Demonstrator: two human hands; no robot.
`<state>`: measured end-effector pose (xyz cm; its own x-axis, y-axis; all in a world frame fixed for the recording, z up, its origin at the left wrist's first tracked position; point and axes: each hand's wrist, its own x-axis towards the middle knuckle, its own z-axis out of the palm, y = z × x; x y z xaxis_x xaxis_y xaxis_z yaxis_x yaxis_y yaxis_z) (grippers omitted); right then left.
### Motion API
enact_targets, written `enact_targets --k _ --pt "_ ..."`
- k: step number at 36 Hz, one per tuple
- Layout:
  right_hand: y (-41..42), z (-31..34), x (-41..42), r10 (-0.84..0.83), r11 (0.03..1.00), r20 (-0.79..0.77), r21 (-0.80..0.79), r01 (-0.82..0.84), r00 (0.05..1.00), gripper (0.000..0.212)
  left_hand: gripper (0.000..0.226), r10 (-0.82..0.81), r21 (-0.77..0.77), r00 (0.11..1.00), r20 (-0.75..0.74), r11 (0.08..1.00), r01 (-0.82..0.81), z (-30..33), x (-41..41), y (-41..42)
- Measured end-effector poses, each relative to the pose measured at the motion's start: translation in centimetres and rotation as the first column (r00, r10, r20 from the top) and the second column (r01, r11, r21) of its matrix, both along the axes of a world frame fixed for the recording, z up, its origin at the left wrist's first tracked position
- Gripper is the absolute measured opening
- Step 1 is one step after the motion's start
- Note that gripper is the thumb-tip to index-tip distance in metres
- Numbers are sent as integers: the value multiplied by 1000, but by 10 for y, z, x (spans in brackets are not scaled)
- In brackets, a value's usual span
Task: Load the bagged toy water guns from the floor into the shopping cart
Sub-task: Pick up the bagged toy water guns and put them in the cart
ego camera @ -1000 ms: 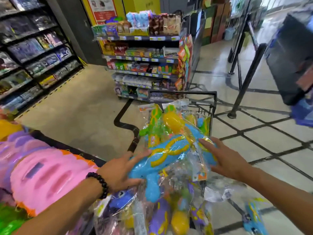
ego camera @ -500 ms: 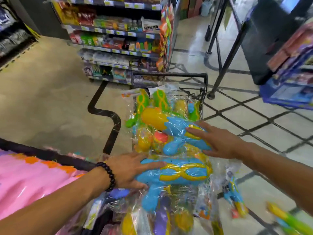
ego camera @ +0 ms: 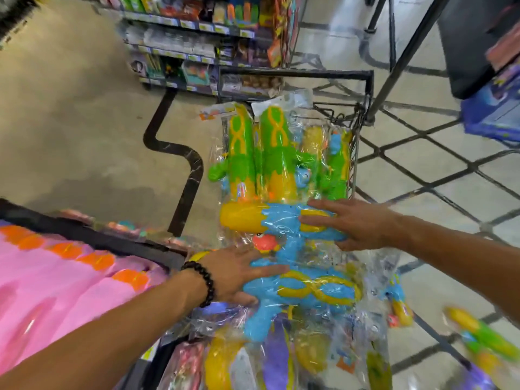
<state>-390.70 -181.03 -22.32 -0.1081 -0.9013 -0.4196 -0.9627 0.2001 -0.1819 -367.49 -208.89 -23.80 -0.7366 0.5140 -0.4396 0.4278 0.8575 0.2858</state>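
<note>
A black wire shopping cart (ego camera: 365, 77) stands in front of me, piled with clear-bagged toy water guns. Green and yellow guns (ego camera: 270, 153) stand at its far end. A blue and yellow gun (ego camera: 304, 288) lies flat on top of the pile, and my left hand (ego camera: 236, 274), with a black bead bracelet at the wrist, presses on its near left end with straight fingers. My right hand (ego camera: 349, 223) rests flat on a second blue and yellow gun (ego camera: 253, 220) just behind it. More bagged guns (ego camera: 489, 344) lie on the tiled floor at the lower right.
A large pink and orange toy (ego camera: 56, 288) fills the lower left beside a dark bin edge (ego camera: 92, 237). Store shelving (ego camera: 197, 52) stands behind the cart. A black stand leg (ego camera: 399, 54) rises right of the cart, near a blue display (ego camera: 495, 108).
My view has tilted down toward the cart. The blue gun has been lowered flat onto the pile. My right hand moved onto the gun behind it, and both hands press down.
</note>
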Motion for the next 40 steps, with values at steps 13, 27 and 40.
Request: enact_targets --k 13,27,40 --pt "-10 -72 28 96 991 -191 -72 -111 977 103 74 115 -69 993 8 991 -114 -65 6 1" --pt "-5 -105 12 293 948 -161 -83 -309 942 66 75 256 -136 966 -29 957 -257 -84 2 14" --pt "-14 -65 29 -111 988 117 -91 122 987 62 57 378 -102 924 -60 918 -383 -66 9 24"
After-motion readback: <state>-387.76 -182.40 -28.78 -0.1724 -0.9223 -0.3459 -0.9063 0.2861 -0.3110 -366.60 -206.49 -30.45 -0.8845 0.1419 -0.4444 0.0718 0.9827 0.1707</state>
